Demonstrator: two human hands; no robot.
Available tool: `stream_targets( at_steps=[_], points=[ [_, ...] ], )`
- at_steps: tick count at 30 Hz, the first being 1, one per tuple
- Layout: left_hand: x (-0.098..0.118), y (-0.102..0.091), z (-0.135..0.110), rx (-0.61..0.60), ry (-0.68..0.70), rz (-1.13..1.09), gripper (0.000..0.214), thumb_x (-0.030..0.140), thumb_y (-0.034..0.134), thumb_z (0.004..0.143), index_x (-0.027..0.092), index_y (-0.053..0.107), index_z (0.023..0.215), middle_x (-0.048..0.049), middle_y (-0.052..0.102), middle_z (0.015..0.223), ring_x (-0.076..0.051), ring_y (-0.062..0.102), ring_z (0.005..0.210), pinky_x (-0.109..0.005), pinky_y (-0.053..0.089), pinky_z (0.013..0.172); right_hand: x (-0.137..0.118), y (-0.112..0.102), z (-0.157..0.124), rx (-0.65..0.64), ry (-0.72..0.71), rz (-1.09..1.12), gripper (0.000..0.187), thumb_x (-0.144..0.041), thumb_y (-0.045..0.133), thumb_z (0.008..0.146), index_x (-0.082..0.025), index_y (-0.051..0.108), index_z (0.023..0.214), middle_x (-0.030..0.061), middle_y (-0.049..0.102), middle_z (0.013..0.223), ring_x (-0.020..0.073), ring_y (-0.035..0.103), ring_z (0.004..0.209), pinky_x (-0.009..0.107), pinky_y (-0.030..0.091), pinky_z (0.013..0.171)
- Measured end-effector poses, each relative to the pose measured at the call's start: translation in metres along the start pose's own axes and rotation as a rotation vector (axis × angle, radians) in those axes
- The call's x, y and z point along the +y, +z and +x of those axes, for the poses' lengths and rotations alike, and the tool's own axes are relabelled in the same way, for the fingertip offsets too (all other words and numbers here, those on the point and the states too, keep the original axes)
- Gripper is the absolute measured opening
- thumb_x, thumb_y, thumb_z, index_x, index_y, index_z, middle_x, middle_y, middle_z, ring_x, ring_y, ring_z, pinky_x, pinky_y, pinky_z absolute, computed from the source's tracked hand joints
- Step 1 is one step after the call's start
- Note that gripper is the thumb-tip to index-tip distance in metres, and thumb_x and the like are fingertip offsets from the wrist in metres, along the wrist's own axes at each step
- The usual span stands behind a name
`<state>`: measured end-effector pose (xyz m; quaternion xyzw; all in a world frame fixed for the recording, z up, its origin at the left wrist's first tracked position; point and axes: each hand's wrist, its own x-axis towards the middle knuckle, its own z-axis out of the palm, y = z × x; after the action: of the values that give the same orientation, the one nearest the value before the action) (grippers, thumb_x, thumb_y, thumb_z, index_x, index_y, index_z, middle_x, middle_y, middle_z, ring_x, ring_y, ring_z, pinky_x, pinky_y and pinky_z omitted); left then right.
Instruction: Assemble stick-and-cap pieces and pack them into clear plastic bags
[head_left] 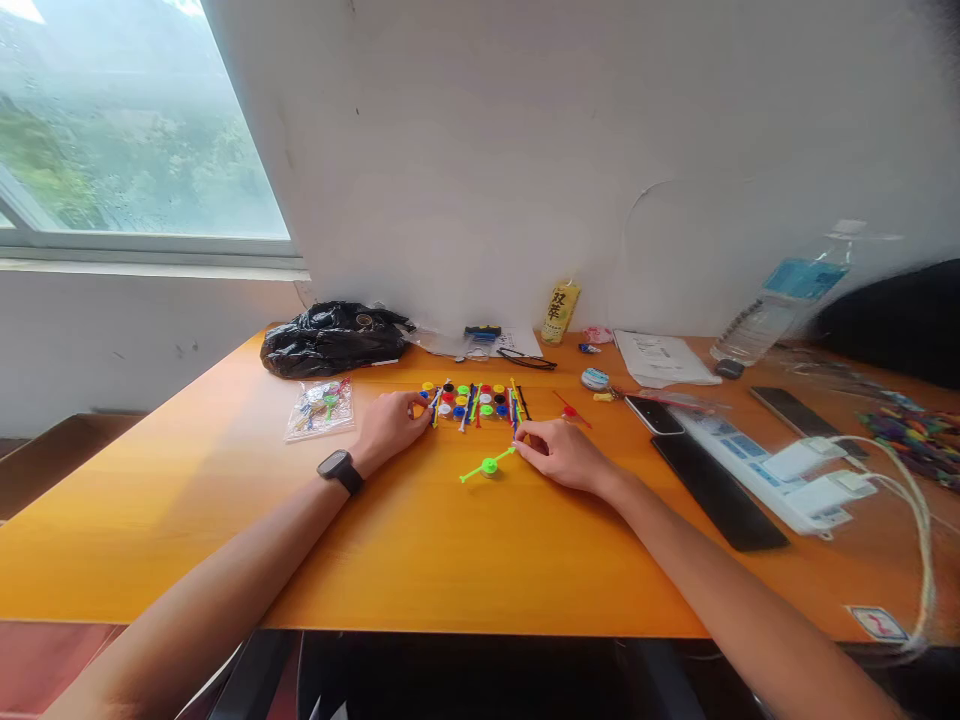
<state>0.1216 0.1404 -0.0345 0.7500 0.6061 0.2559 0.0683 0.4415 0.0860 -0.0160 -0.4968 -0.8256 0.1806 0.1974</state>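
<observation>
In front of me lies a green plastic stick with a round hub [489, 466], tilted up to the right. The fingertips of my right hand [561, 452] are pinched at its upper right end. My left hand [394, 430], with a black watch [340, 470] on the wrist, rests at the left end of a group of small parts. Its thumb and forefinger are closed by a white stick [437, 400]; whether they grip it is hard to see. Between the hands are rows of coloured round discs [460, 411] and bundles of thin coloured sticks [474, 405].
A clear bag of parts [321, 408] lies left, before a black plastic bag [330, 338]. A red piece [570, 411] lies beyond my right hand. To the right are phones [655, 416], a power strip [750, 470] with chargers, and a tilted water bottle [780, 300].
</observation>
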Motion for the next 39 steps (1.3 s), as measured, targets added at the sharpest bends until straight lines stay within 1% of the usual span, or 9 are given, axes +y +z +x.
stream_targets(
  at_steps=[7,10,13,22,27,29,32,36,39],
  points=[
    [0.0017,-0.0012,-0.0003,-0.004,-0.030,0.020,0.022,0.041,0.065,0.090,0.025,0.081,0.093,-0.0045,0.079,0.085,-0.023,0.069,0.076,-0.030,0.040,0.063,0.0016,0.0016,0.0004,-0.001,0.009,-0.001,0.019,-0.037,0.061,0.099,-0.022,0.072,0.092,-0.0019,0.065,0.067,0.0139,0.055,0.060,0.027,0.032,0.059],
    [-0.0003,0.0013,-0.0006,0.022,-0.011,-0.001,0.024,0.038,0.064,0.091,0.026,0.080,0.105,-0.0043,0.079,0.091,-0.023,0.070,0.079,-0.029,0.041,0.065,0.0024,0.0021,0.0007,0.000,0.005,-0.016,0.019,-0.036,0.061,0.099,-0.023,0.072,0.093,-0.0019,0.065,0.067,0.0139,0.055,0.060,0.027,0.032,0.059],
    [-0.0005,0.0017,-0.0013,0.017,0.022,0.001,0.034,0.039,0.062,0.093,0.028,0.078,0.121,-0.0042,0.079,0.089,-0.023,0.071,0.079,-0.029,0.041,0.066,0.0027,0.0026,0.0008,-0.001,0.003,-0.016,0.018,-0.036,0.062,0.099,-0.023,0.073,0.094,-0.0020,0.065,0.067,0.0139,0.055,0.060,0.027,0.033,0.059],
    [0.0011,-0.0005,-0.0021,-0.018,0.069,0.052,0.035,0.040,0.059,0.097,0.032,0.079,0.124,-0.0050,0.079,0.086,-0.024,0.071,0.076,-0.029,0.042,0.065,0.0063,0.0057,0.0014,0.009,-0.010,-0.027,0.016,-0.035,0.062,0.099,-0.024,0.072,0.095,-0.0029,0.064,0.067,0.0136,0.056,0.060,0.027,0.033,0.060],
    [0.0000,0.0020,-0.0011,-0.041,0.084,0.074,0.038,0.037,0.056,0.098,0.030,0.078,0.129,-0.0066,0.080,0.089,-0.025,0.071,0.079,-0.029,0.043,0.068,0.0061,0.0053,0.0019,0.009,-0.011,-0.030,0.016,-0.035,0.061,0.099,-0.024,0.072,0.094,-0.0024,0.065,0.068,0.0140,0.057,0.061,0.027,0.034,0.061],
    [-0.0012,0.0030,-0.0004,-0.050,0.099,0.083,0.037,0.036,0.055,0.098,0.030,0.078,0.127,-0.0072,0.079,0.091,-0.026,0.072,0.080,-0.029,0.043,0.068,0.0057,0.0047,0.0018,0.007,-0.014,-0.031,0.016,-0.034,0.061,0.099,-0.024,0.071,0.094,-0.0023,0.065,0.068,0.0140,0.057,0.062,0.027,0.034,0.062],
    [-0.0030,0.0042,0.0004,-0.050,0.112,0.087,0.032,0.037,0.055,0.099,0.030,0.081,0.116,-0.0065,0.079,0.090,-0.025,0.071,0.080,-0.029,0.042,0.066,0.0055,0.0043,0.0016,0.004,-0.011,-0.030,0.016,-0.035,0.061,0.099,-0.024,0.071,0.094,-0.0024,0.066,0.068,0.0139,0.058,0.062,0.027,0.034,0.061],
    [-0.0034,0.0048,0.0002,-0.035,0.100,0.088,0.027,0.037,0.057,0.099,0.028,0.080,0.107,-0.0065,0.079,0.091,-0.025,0.071,0.080,-0.029,0.039,0.064,0.0051,0.0043,0.0016,-0.002,-0.003,-0.024,0.016,-0.036,0.061,0.099,-0.024,0.072,0.095,-0.0026,0.065,0.068,0.0140,0.057,0.061,0.027,0.034,0.060],
    [-0.0022,0.0050,-0.0002,-0.004,0.080,0.096,0.029,0.040,0.053,0.102,0.026,0.078,0.103,-0.0068,0.079,0.087,-0.025,0.071,0.080,-0.029,0.037,0.063,0.0045,0.0040,0.0016,-0.004,-0.005,-0.021,0.016,-0.036,0.061,0.099,-0.024,0.072,0.096,-0.0025,0.065,0.067,0.0141,0.056,0.061,0.027,0.034,0.060]
  ],
)
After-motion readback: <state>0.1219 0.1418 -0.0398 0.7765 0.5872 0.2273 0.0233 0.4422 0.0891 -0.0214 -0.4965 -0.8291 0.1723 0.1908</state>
